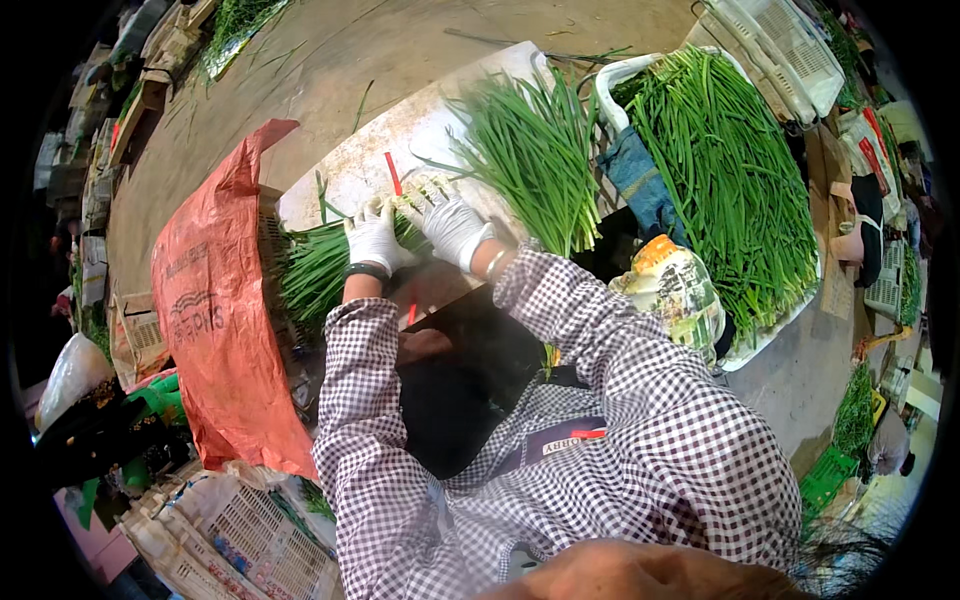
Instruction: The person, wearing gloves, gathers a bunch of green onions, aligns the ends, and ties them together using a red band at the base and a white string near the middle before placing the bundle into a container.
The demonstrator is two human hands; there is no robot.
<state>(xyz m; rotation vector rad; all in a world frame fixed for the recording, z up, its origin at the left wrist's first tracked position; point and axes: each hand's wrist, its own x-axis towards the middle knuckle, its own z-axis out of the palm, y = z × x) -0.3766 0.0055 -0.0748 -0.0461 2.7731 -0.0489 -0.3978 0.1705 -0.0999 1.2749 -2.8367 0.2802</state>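
Observation:
A bunch of garlic chives (pixel 318 272) lies across the pale board (pixel 335 165), its green leaves pointing left and its whitish stem ends toward the middle. My left hand (pixel 374 240), in a white glove, closes over the bunch near those ends. Beside it, my right hand (pixel 452 226), gloved as well, rests against the stem ends with its fingers stretched and somewhat apart. A narrow red strip (pixel 393 174) sticks out just beyond my hands. Another red strip (pixel 412 302) shows below them. A loose pile of chives (pixel 535 150) spreads on the board to the right.
A white crate (pixel 612 88) heaped with chives (pixel 720 190) stands at the right, a blue cloth (pixel 645 185) over its side. Near it sits a patterned plastic bag (pixel 678 295). An orange-red woven sack (pixel 222 310) hangs at the left. Pale crates (pixel 775 50) are stacked at the far right.

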